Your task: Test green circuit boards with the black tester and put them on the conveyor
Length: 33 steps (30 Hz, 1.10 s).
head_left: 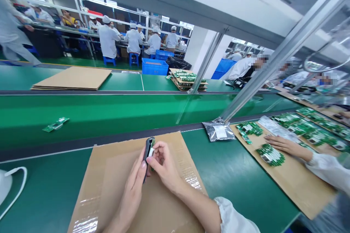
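Above the taped cardboard sheet (117, 178), my left hand (133, 184) is closed along the side of a long black plastic casing (148, 153), which is tilted nearly on edge. A small green circuit board (153, 141) with a white part on it lies against the right face of the casing. My right hand (166, 171) pinches this board, its thumb by the white part and its fingers curled. Those fingers hide the board's lower end.
A co-worker's hand (290, 146) rests by fanned circuit boards (270, 154) on cardboard at right. A silver bag (218, 130) lies against the metal post. One loose board (56, 124) is on the green conveyor (109, 111). Cardboard sheets (73, 77) and stacked boards (187, 76) stand beyond.
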Each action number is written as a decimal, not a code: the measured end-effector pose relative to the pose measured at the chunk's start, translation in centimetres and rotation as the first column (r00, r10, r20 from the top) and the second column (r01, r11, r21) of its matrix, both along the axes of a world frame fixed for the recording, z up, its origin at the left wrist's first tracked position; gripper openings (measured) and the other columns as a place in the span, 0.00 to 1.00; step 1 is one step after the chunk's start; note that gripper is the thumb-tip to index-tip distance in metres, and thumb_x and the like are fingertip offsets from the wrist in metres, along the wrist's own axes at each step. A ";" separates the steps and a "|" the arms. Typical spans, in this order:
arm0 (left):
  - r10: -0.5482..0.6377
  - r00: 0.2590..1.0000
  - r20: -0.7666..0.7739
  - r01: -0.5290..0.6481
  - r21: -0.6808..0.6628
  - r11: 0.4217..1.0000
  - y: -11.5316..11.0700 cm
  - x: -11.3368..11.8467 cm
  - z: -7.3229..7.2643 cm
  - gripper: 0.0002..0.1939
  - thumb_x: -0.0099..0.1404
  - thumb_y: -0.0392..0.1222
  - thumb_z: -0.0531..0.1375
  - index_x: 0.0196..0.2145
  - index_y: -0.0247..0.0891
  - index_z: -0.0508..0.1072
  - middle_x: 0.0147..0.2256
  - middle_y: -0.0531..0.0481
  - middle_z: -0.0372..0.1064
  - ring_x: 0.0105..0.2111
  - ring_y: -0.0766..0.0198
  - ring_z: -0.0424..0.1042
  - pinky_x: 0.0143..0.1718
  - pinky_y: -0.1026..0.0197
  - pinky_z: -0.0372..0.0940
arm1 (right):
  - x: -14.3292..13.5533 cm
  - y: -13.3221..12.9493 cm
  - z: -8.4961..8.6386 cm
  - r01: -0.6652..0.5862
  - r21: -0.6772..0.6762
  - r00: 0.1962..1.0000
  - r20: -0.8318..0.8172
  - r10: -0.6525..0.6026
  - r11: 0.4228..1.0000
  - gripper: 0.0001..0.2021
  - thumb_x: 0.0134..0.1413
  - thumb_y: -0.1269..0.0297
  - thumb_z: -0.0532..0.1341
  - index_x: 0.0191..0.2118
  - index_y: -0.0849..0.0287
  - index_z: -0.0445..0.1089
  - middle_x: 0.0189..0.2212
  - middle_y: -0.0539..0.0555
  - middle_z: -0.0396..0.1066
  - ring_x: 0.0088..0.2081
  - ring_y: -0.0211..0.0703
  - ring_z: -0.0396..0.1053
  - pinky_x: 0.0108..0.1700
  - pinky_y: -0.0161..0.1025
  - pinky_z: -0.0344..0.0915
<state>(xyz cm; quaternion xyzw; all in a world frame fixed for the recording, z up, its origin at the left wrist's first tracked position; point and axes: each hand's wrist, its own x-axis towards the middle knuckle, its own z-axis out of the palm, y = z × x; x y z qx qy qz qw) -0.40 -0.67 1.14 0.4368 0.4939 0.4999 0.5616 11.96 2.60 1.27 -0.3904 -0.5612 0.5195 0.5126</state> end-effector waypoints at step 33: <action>0.281 0.948 0.148 -0.242 -0.238 0.941 1.5 -0.9 -0.8 0.37 0.55 0.65 0.59 0.57 0.43 0.65 0.37 0.52 0.72 0.29 0.65 0.66 0.30 0.69 0.66 | 0.4 0.4 0.6 0.138 0.190 0.369 0.901 -0.229 0.972 0.11 0.49 0.60 0.60 0.41 0.54 0.65 0.34 0.52 0.75 0.36 0.53 0.74 0.34 0.42 0.63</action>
